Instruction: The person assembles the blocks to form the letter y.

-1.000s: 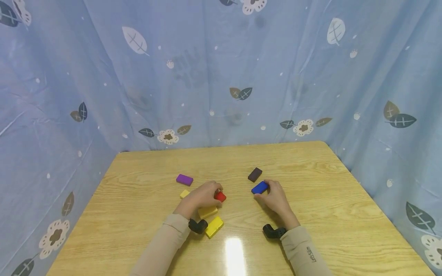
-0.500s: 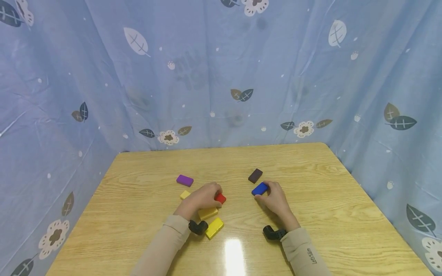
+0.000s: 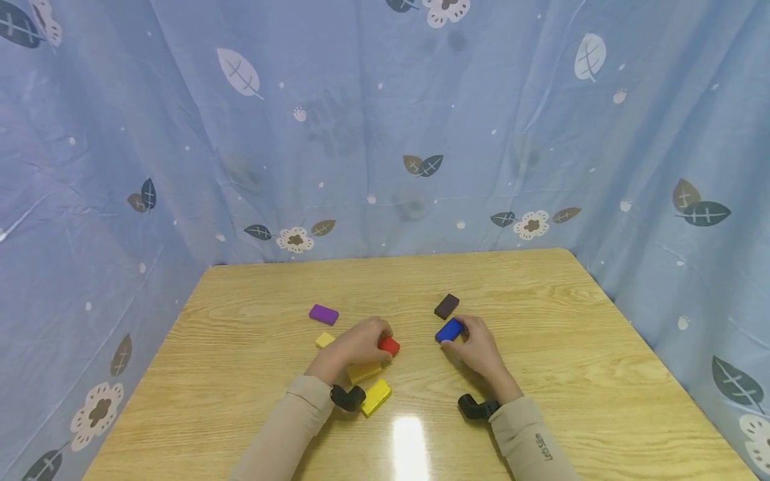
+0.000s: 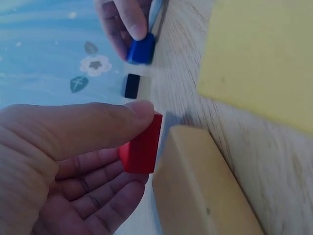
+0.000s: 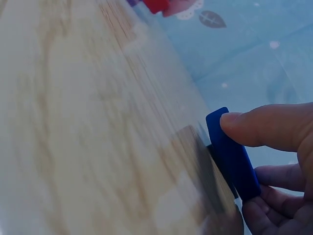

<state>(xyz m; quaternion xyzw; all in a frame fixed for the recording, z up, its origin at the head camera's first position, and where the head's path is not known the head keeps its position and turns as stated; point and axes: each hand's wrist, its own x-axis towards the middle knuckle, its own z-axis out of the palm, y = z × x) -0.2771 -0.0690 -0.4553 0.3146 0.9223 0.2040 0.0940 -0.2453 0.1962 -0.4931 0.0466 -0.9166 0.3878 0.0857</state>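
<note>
In the head view, the left hand [image 3: 357, 342], just below centre, pinches a red rectangular block [image 3: 390, 345] between thumb and fingers. Right of centre, the right hand [image 3: 479, 349] grips a blue rectangular block [image 3: 449, 331], its thumb on one side and fingers on the other. The two hands are apart, each clamped on its own block; whether either block touches the wooden counter [image 3: 511, 280] I cannot tell.

Both blocks look stiff, small and light, probably wood or hard plastic, and unlikely to break. Their smooth faces may slide a little under a loose grip, so opposite edges or ends seem the best place to hold, with thumb facing fingers and only mild pressure.

A dark block [image 3: 447, 306] lies just above the blue one, a purple block [image 3: 323, 314] is at centre left, and a bright yellow block [image 3: 376, 398] is at lower centre.
</note>
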